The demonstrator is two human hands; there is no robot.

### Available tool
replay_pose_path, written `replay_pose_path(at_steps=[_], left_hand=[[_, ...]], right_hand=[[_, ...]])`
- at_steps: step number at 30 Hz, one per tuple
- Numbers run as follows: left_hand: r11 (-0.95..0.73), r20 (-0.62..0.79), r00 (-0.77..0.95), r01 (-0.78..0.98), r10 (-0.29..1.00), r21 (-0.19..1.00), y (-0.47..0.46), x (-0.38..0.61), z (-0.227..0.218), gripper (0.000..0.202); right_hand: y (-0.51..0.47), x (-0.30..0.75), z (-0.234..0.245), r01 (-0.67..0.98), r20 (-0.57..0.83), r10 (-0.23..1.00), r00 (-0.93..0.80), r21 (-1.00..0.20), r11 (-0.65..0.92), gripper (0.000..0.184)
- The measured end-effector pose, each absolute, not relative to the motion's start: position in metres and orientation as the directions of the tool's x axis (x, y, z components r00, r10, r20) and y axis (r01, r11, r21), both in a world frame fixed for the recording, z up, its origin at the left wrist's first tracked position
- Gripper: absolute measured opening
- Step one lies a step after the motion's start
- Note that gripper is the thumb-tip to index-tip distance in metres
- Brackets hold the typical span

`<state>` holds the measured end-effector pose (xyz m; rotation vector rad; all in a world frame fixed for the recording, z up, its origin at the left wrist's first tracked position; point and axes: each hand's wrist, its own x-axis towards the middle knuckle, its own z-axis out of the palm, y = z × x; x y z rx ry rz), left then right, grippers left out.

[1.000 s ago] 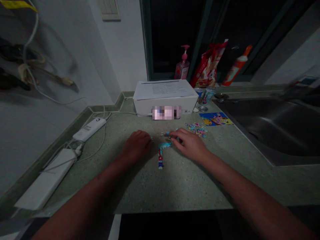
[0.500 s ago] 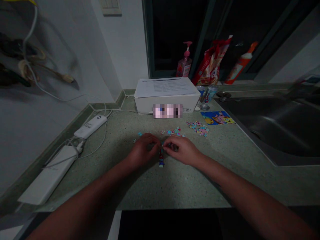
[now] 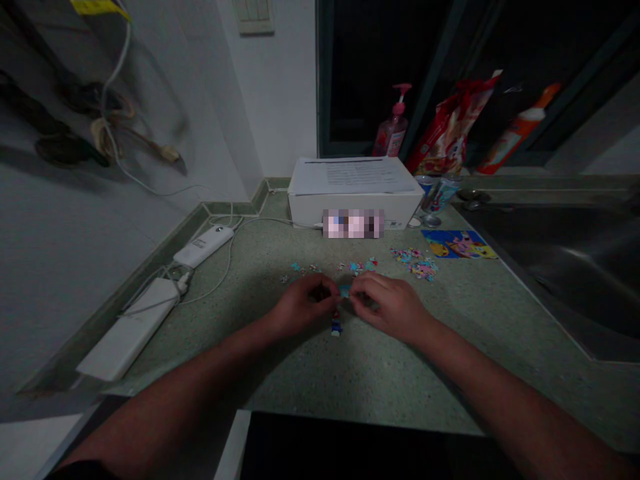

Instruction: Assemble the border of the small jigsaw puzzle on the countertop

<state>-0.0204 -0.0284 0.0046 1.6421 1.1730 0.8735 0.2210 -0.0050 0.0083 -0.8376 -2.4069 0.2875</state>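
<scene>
My left hand [image 3: 306, 305] and my right hand [image 3: 389, 303] meet fingertip to fingertip above the counter, both in a pinch. Between them shows a light-blue jigsaw piece [image 3: 345, 291], with the fingers of both hands closed on its edges; whether it is one piece or two joined is too small to tell. Just below the fingertips lies a narrow strip of joined jigsaw pieces [image 3: 336, 327], dark blue and red, its upper end hidden by my left hand. Loose jigsaw pieces [image 3: 356, 267] are scattered beyond the hands, with a denser pile [image 3: 423, 268] to the right.
A colourful picture card [image 3: 460, 245] lies by the sink [image 3: 565, 267]. Behind the pieces, a phone [image 3: 353, 224] leans on a white box [image 3: 307, 208]. Cans [image 3: 444, 193] stand beside the box. At left are a white power bank [image 3: 204, 245], a power strip [image 3: 133, 327] and cables.
The view has shifted, so the scene sits further right. My hands have parted slightly, and the light-blue piece now shows between their fingertips, above the strip.
</scene>
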Motion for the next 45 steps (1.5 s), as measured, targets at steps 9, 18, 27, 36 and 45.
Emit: replay_pose_path(at_steps=[9,18,27,36,45], left_hand=[[-0.154,0.073,0.269,0.294,0.960,0.943,-0.031,-0.022,0.001,0.015],[-0.149,0.068,0.291,0.264,0.954,0.953,-0.030,-0.023,0.006,0.012],[-0.218,0.142,0.186,0.497,0.972,0.840,-0.016,-0.037,0.006,0.010],[-0.207,0.280,0.062,0.825,0.958,0.527,0.006,-0.090,0.015,0.021],[-0.071,0.159,0.009,0.921,0.987,0.383,0.014,-0.100,0.011,0.030]], right_hand=[[-0.004,0.220,0.004,0.486,0.458,0.628,-0.630,-0.398,0.778,0.014],[-0.005,0.218,0.005,0.454,0.431,0.648,-0.628,-0.473,0.755,0.021],[-0.001,0.222,0.010,0.501,0.460,0.669,-0.584,-0.444,0.743,0.023],[0.012,0.236,0.008,0.659,0.334,0.772,-0.541,-0.402,0.635,0.019],[0.013,0.237,0.007,0.704,0.288,0.801,-0.525,-0.383,0.599,0.020]])
